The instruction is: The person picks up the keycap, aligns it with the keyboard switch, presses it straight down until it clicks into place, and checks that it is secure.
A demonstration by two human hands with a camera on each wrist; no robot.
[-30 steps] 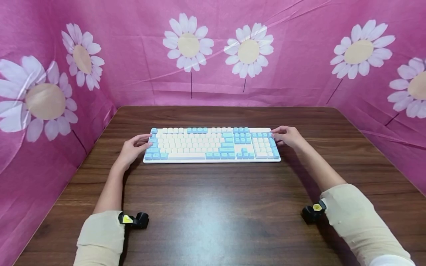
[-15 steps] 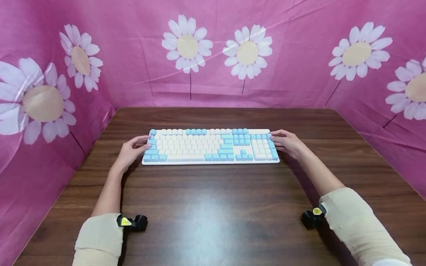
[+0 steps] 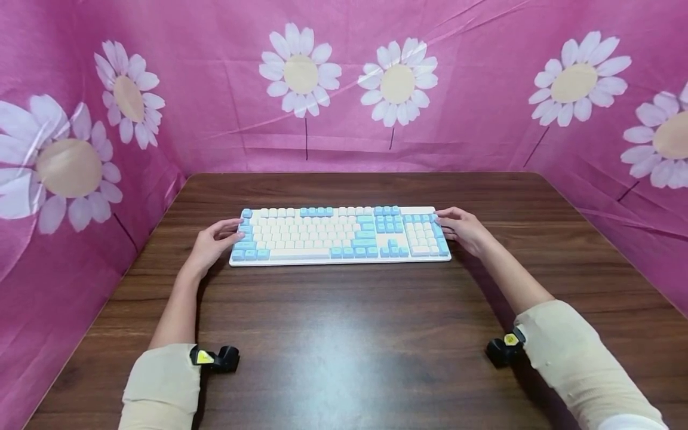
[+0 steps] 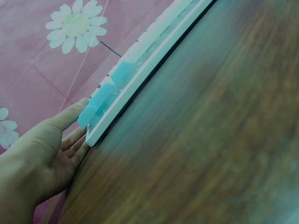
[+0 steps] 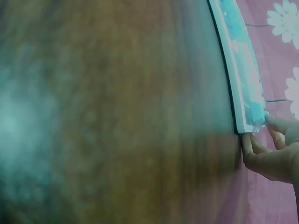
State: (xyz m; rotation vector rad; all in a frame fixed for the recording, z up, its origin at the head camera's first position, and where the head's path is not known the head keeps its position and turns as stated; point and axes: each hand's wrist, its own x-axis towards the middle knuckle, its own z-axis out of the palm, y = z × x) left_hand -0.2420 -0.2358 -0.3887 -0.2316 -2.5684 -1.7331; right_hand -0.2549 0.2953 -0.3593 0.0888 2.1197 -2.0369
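A full-size keyboard (image 3: 306,233) with white and light blue keys lies across the wooden table in the head view, its long front edge towards me. At its left end my left hand (image 3: 212,246) grips the side, thumb on the blue end keys (image 4: 96,100) and the other fingers low against the edge in the left wrist view. My right hand (image 3: 466,232) holds the opposite end near the number pad, at its far corner. In the right wrist view its thumb touches the end key (image 5: 258,113), while the other fingers (image 5: 250,147) reach the keyboard's lower edge.
The brown wooden table (image 3: 344,334) extends on all sides of the keyboard. Pink cloth (image 3: 355,143) printed with white daisies surrounds its back and sides. Black wrist cameras sit at the left sleeve (image 3: 163,370) and right sleeve (image 3: 570,346).
The head view has shifted very slightly. Both hands stay at the keyboard's ends, and the keyboard shows no clear movement on the table.
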